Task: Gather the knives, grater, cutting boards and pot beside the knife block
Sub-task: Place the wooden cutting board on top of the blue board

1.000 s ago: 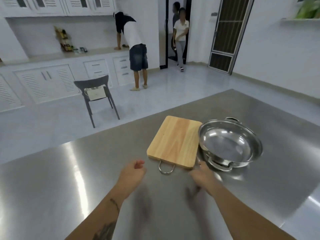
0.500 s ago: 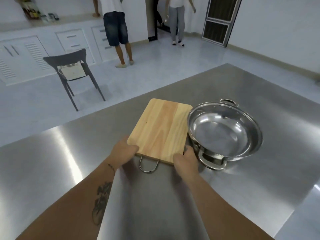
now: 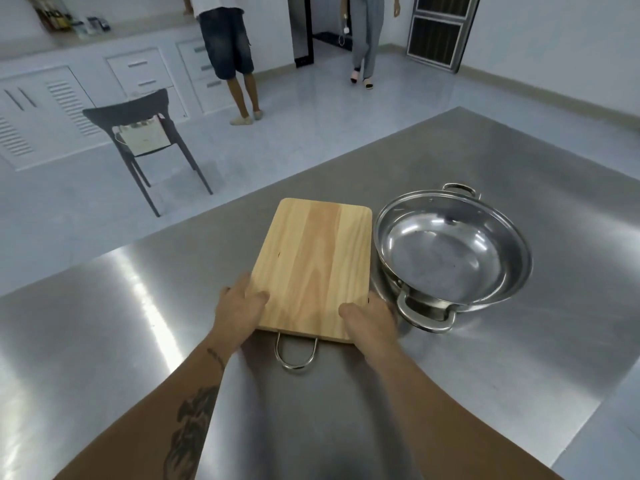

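A wooden cutting board (image 3: pixel 315 261) with a metal loop handle (image 3: pixel 295 355) at its near end lies on the steel table (image 3: pixel 138 341). My left hand (image 3: pixel 239 308) grips its near left corner, thumb on top. My right hand (image 3: pixel 369 320) grips the near right corner, thumb on top as well. A shallow steel pot (image 3: pixel 450 251) with two side handles stands right beside the board, to its right, empty. No knife block, knives or grater are in view.
The table's far edge runs diagonally behind the board and pot. Beyond it on the floor stands a dark chair (image 3: pixel 138 133) with a white bag. Two people (image 3: pixel 228 46) stand near the white cabinets and doorway.
Both hands reached forward and took hold of the board's near corners. My view has tilted down and come closer to the board and pot.
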Action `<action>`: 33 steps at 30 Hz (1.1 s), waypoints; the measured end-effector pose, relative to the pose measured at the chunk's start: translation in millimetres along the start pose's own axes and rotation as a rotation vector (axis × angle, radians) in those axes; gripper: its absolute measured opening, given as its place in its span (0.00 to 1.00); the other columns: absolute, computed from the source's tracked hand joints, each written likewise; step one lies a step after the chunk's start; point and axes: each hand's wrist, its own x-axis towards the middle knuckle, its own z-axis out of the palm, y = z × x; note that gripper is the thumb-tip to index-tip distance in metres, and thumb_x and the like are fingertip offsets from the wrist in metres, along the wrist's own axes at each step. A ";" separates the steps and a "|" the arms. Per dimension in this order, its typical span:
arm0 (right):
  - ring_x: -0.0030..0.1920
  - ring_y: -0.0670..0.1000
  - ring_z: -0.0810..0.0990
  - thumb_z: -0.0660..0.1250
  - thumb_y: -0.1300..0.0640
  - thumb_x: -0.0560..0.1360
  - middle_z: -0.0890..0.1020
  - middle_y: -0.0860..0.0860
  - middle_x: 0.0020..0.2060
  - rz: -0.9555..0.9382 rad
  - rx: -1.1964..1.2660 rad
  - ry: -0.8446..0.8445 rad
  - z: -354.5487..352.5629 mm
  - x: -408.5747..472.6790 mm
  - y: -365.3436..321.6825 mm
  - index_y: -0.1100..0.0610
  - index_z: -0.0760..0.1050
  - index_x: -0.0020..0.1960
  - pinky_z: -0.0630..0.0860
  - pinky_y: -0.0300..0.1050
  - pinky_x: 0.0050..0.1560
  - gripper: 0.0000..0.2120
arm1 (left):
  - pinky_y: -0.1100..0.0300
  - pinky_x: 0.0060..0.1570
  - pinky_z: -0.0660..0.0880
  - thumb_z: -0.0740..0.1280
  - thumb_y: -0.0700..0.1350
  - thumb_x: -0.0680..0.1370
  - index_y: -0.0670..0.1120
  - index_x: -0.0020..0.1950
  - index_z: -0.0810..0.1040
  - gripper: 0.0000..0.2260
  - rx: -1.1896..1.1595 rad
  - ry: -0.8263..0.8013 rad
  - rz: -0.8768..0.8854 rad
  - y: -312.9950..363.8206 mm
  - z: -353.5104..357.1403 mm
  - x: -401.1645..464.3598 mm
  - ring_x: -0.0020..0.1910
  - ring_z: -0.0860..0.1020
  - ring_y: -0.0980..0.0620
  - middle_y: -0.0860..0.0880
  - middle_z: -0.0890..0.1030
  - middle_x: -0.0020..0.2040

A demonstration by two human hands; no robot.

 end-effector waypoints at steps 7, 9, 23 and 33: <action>0.49 0.53 0.75 0.64 0.55 0.70 0.77 0.50 0.55 -0.061 0.100 -0.036 14.1 -26.8 9.0 0.55 0.66 0.63 0.71 0.47 0.48 0.22 | 0.59 0.58 0.65 0.57 0.44 0.81 0.53 0.76 0.61 0.23 0.009 0.118 0.110 -40.9 -2.0 -39.1 0.50 0.71 0.48 0.46 0.62 0.58; 0.47 0.53 0.75 0.61 0.56 0.73 0.78 0.50 0.53 -0.093 0.082 -0.015 16.4 -34.9 11.7 0.52 0.63 0.69 0.70 0.47 0.49 0.24 | 0.57 0.61 0.66 0.56 0.44 0.82 0.54 0.76 0.59 0.23 0.033 0.122 0.115 -51.0 -7.9 -49.1 0.50 0.71 0.48 0.44 0.63 0.59; 0.60 0.60 0.78 0.57 0.53 0.81 0.80 0.57 0.61 -0.424 -0.252 -0.083 121.8 -173.3 17.4 0.48 0.61 0.78 0.73 0.50 0.58 0.25 | 0.54 0.66 0.65 0.55 0.43 0.82 0.48 0.78 0.56 0.24 -0.022 0.271 0.018 -166.2 -141.1 -148.3 0.67 0.69 0.45 0.46 0.67 0.71; 0.67 0.62 0.74 0.56 0.52 0.81 0.74 0.56 0.71 -0.631 -0.308 -0.270 286.2 -376.9 31.9 0.52 0.60 0.78 0.69 0.54 0.64 0.26 | 0.56 0.53 0.74 0.56 0.41 0.78 0.54 0.64 0.72 0.16 -0.131 0.526 0.015 -318.1 -344.1 -279.6 0.54 0.76 0.48 0.49 0.74 0.56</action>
